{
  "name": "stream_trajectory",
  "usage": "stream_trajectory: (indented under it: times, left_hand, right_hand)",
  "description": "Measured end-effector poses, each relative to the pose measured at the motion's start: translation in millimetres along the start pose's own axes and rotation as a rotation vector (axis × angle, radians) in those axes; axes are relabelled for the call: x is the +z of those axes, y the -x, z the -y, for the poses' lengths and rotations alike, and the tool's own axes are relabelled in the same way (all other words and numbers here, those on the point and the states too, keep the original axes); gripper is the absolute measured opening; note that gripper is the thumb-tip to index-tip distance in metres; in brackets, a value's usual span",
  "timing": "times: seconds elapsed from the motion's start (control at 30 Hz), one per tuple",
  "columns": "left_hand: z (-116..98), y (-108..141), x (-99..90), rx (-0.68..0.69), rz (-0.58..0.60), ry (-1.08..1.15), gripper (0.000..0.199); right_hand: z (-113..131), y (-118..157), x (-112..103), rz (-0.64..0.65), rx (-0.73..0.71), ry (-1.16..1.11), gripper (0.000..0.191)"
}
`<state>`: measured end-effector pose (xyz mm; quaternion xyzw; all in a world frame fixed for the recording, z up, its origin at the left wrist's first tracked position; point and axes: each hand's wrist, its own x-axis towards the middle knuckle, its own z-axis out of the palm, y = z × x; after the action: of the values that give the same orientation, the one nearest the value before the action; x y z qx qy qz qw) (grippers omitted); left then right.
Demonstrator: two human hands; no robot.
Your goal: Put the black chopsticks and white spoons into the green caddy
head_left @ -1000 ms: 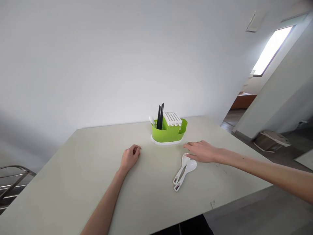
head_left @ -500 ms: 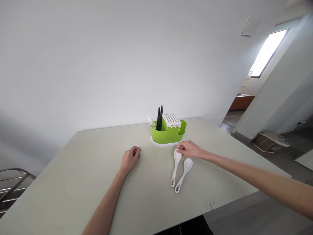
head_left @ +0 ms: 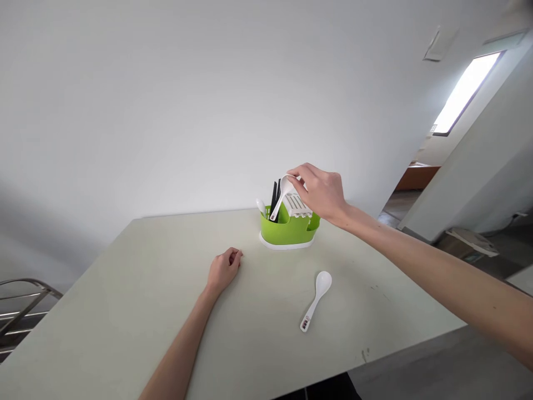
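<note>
My right hand (head_left: 320,191) pinches a white spoon (head_left: 281,199) by its bowl, tilted with the handle pointing down. That handle's tip is at the left compartment of a green cutlery holder (head_left: 287,234), in front of black chopsticks (head_left: 273,195). Whether the tip is inside or just above the rim I cannot tell. Another spoon (head_left: 261,205) stands at the holder's left end. On the table in front lies a second white spoon (head_left: 316,300), bowl away from me. My left hand (head_left: 225,269) rests on the tabletop, fingers curled closed, with nothing visible in it.
The pale table (head_left: 166,311) meets a white wall (head_left: 187,111) at its back edge. A white slotted piece (head_left: 298,206) tops the holder. Beyond the table's left side is a metal rack (head_left: 25,311); a box-like item (head_left: 468,244) is on the floor at right.
My right hand has lifted one of the two spoons off the table and carried it up and left to the holder. My left hand has stayed in place.
</note>
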<state>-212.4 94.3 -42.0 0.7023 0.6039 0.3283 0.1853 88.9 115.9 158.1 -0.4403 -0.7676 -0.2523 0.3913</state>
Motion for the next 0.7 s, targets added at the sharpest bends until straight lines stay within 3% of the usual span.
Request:
stream_trajectory:
  times: [0.23,0.43,0.53,0.7]
  left_hand:
    - [1.2,1.8,1.1,-0.012,0.006,0.023,0.031]
    - [3.3,1.3,3.3,-0.016,0.0,0.039,0.03]
    - [3.0,1.1,3.3,-0.019,0.001,0.041,0.031]
    - [3.4,0.7,3.1,-0.022,0.005,0.044,0.031]
  right_hand:
    - [13.9,7.6,44.8,0.283,-0.185,0.156,0.039]
    - [28.6,16.9,62.8,0.501,-0.277,0.168,0.035]
    - [35.1,16.8,68.1,0.576,-0.266,0.153,0.034]
    - [45.5,9.4,78.2,0.632,-0.129,0.124,0.03]
